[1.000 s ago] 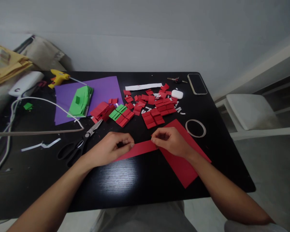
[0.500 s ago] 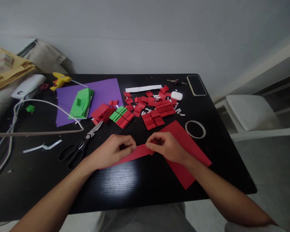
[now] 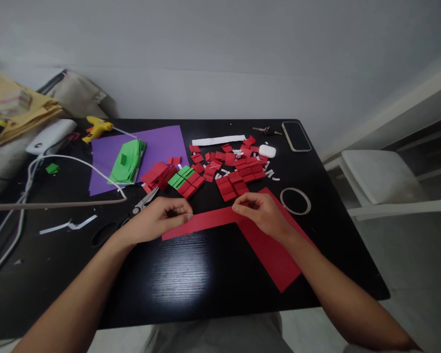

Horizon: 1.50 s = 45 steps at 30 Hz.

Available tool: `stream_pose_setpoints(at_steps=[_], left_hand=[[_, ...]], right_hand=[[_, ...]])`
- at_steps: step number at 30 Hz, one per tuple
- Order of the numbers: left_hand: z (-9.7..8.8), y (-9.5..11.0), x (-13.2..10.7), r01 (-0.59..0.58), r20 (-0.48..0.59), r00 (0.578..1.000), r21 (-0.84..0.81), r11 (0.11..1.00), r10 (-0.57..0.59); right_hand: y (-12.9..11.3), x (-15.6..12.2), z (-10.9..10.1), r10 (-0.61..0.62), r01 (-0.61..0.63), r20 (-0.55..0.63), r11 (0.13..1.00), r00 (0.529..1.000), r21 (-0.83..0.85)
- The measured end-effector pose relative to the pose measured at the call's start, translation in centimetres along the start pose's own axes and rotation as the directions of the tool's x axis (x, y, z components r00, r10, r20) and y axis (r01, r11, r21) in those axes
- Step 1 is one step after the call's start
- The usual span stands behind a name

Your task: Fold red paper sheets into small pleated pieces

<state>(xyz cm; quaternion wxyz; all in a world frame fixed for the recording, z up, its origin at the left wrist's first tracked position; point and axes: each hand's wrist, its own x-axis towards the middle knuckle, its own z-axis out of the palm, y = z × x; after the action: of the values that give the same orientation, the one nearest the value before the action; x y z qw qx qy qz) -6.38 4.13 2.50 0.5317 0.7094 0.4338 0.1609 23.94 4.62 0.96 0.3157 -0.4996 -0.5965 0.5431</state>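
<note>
A long red paper strip (image 3: 206, 221) lies across the front middle of the black table (image 3: 191, 279). My left hand (image 3: 158, 223) pinches the strip's left part with its fingers closed. My right hand (image 3: 262, 213) pinches the strip's right end, over a larger red paper sheet (image 3: 275, 255) that lies under it. Several small folded red pieces (image 3: 238, 171) and a few green ones (image 3: 180, 175) lie scattered just beyond my hands. Black-handled scissors (image 3: 132, 215) rest beside my left hand, partly hidden by it.
A purple sheet (image 3: 158, 142) with a green paper stack (image 3: 127, 162) lies at the back left, near a yellow glue gun (image 3: 97, 127) and white cables (image 3: 29, 181). A tape ring (image 3: 296, 201), phone (image 3: 296, 136), white earbud case (image 3: 267, 151) and white strip (image 3: 222, 140) lie to the right and back.
Both hands have spread apart along the red strip, the left sliding left and the right sliding right, so more strip shows between them. The view has shifted slightly.
</note>
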Motion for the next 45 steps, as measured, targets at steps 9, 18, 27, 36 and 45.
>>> stream_pose_setpoints(at_steps=[9,18,27,36,45], left_hand=[[-1.1,-0.9,0.1,-0.035,-0.028,0.999,-0.001,0.999,0.035],[-1.8,-1.1,-0.3,-0.031,-0.029,0.999,-0.017,0.999,0.030],[-3.1,-0.7,-1.0,-0.006,-0.082,0.997,0.035,0.999,0.009],[1.2,2.2,-0.6,-0.119,-0.255,0.946,0.302,0.946,0.201],[5.4,2.7,0.5,-0.034,-0.058,0.998,0.053,0.998,0.037]], right_hand=[[0.3,0.4,-0.4,0.020,-0.009,-0.109,0.996,0.994,0.093],[0.8,0.7,-0.5,0.074,-0.027,-0.280,0.985,0.957,0.169],[0.3,0.6,-0.6,0.065,-0.024,-0.255,0.987,0.965,0.161],[-0.5,-0.9,1.3,0.015,-0.016,0.027,1.000,1.000,0.024],[0.0,-1.8,3.2,0.039,-0.046,0.192,0.998,0.981,0.033]])
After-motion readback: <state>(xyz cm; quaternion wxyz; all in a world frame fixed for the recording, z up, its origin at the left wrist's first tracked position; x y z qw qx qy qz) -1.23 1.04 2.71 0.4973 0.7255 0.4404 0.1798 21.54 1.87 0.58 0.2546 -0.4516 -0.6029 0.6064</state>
